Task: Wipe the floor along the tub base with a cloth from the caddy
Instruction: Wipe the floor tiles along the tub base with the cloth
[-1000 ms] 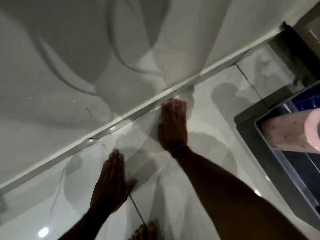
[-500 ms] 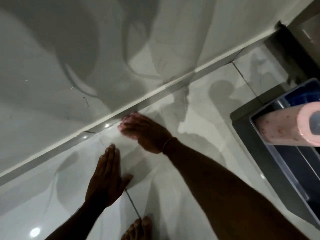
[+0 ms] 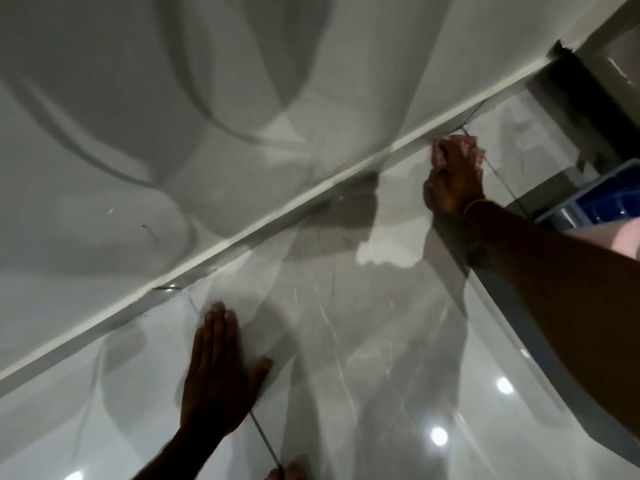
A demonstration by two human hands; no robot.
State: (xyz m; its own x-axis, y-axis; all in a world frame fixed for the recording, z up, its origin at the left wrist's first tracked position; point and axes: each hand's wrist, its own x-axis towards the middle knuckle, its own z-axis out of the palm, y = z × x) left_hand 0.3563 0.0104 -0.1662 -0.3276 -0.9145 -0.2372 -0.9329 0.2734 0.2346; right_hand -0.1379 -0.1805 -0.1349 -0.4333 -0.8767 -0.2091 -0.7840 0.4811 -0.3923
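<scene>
White tub [image 3: 173,150], grey-veined floor [image 3: 346,341]

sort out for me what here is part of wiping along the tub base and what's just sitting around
In the job:
right hand, pressing a pale cloth at the tub base
floor
caddy, the cloth's source
left hand, flat on the floor as a prop

Just there:
pink roll by the caddy
dark frame at the tub's end
</scene>
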